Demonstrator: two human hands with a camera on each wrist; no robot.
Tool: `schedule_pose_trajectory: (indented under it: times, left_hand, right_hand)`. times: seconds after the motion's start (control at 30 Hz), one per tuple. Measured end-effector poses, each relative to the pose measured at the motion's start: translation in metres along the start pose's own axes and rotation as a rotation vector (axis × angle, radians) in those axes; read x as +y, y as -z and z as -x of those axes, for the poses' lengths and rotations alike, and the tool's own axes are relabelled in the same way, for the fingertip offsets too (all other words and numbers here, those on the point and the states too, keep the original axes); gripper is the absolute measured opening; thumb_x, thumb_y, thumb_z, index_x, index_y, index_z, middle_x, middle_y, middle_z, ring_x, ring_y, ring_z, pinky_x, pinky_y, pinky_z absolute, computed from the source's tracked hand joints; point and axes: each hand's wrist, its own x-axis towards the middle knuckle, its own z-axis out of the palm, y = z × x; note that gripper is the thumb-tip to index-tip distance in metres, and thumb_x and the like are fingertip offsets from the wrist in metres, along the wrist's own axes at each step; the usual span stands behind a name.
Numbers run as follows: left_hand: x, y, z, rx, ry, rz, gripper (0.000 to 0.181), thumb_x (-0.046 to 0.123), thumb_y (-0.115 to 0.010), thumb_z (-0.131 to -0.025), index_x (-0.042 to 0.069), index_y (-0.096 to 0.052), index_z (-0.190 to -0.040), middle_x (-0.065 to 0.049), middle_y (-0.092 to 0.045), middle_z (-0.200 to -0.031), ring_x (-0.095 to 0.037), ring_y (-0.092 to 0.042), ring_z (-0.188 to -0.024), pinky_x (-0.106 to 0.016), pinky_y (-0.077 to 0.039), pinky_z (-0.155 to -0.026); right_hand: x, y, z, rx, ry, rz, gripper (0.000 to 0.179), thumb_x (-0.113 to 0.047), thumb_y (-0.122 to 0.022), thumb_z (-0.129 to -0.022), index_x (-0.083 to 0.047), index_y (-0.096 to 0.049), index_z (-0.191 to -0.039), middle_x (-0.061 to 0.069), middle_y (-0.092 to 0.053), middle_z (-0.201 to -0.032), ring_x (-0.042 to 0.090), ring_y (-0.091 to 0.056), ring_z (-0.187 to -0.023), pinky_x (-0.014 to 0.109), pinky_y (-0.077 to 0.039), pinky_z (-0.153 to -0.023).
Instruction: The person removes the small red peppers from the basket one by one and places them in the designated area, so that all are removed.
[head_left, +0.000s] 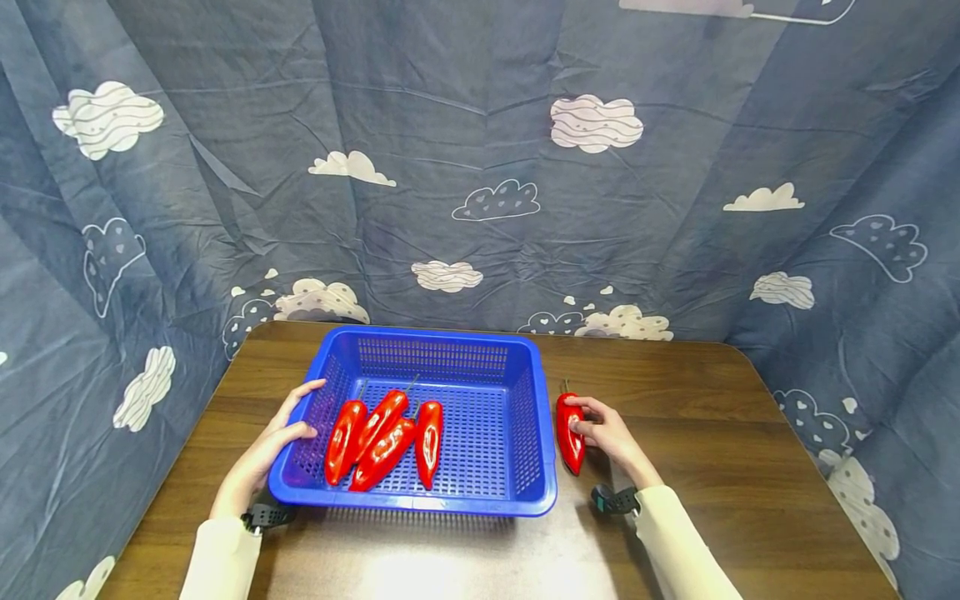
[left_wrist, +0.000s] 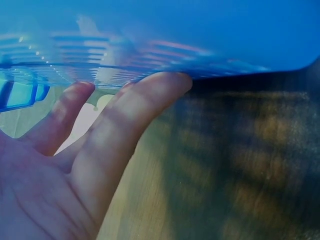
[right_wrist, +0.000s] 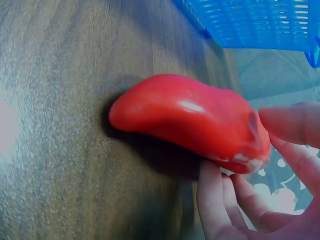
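A blue plastic basket point(head_left: 480, 502) with slotted walls stands on the table. Several shiny red peppers point(head_left: 429, 446) with thin stems lie inside it, mostly toward its left. My left hand point(head_left: 266, 450) grips the basket's left side; the left wrist view shows its fingers point(left_wrist: 107, 135) against the blue plastic, their tips partly hidden. Right of the basket, one more red pepper point(head_left: 570, 433) lies with its stem away from me. My right hand point(head_left: 611, 436) holds this pepper near its stem end, the thumb on one side and fingers on the other, as the right wrist view shows.
The brown wooden table point(head_left: 720, 467) extends right of the right hand, its far edge just behind the basket. A grey-blue curtain point(head_left: 487, 275) with cloud prints hangs behind and at both sides. Dark straps point(head_left: 621, 500) circle both wrists.
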Motion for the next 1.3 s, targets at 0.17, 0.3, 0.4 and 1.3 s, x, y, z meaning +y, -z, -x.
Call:
schedule_pose_trajectory:
  times: [0.17,0.3,0.4,1.3]
  left_hand:
    - [0.0,0.0,-0.001,-0.007,-0.004,0.007,0.067,0.002,-0.04,-0.083,0.024,-0.017,-0.141,-0.021,-0.018,-0.137,-0.041,-0.033,-0.113,-0.044,-0.042,-0.08]
    - [0.0,0.001,-0.001,-0.016,0.003,0.032,0.066,0.002,-0.039,-0.084,0.025,-0.017,-0.141,-0.021,-0.017,-0.137,-0.042,-0.034,-0.112,-0.047,-0.043,-0.079]
    - [-0.001,0.001,-0.001,-0.023,0.006,0.045,0.065,0.001,-0.038,-0.085,0.025,-0.016,-0.142,-0.022,-0.017,-0.137,-0.042,-0.035,-0.112,-0.048,-0.043,-0.078]
    - [-0.002,0.0,-0.001,0.008,-0.02,-0.006,0.068,0.0,-0.039,-0.081,0.023,-0.018,-0.141,-0.022,-0.02,-0.136,-0.041,-0.033,-0.112,-0.044,-0.041,-0.08]
  right_hand:
    - [-0.001,0.002,0.002,0.039,0.001,0.027,0.04,0.006,-0.051,-0.083,0.009,-0.045,-0.122,0.031,-0.043,-0.115,0.021,-0.056,-0.083,0.039,-0.05,-0.07]
    - [-0.003,0.004,0.003,0.059,0.032,0.033,0.039,0.006,-0.051,-0.081,0.01,-0.046,-0.12,0.033,-0.042,-0.117,0.027,-0.056,-0.087,0.042,-0.049,-0.071]
    - [-0.005,0.006,0.003,0.068,0.053,0.03,0.039,0.007,-0.049,-0.08,0.012,-0.046,-0.118,0.034,-0.043,-0.116,0.026,-0.057,-0.086,0.042,-0.05,-0.069]
    - [-0.062,-0.01,0.012,0.081,0.132,0.011,0.036,0.001,-0.049,-0.086,0.007,-0.046,-0.121,0.024,-0.052,-0.108,0.027,-0.057,-0.089,0.043,-0.049,-0.072]
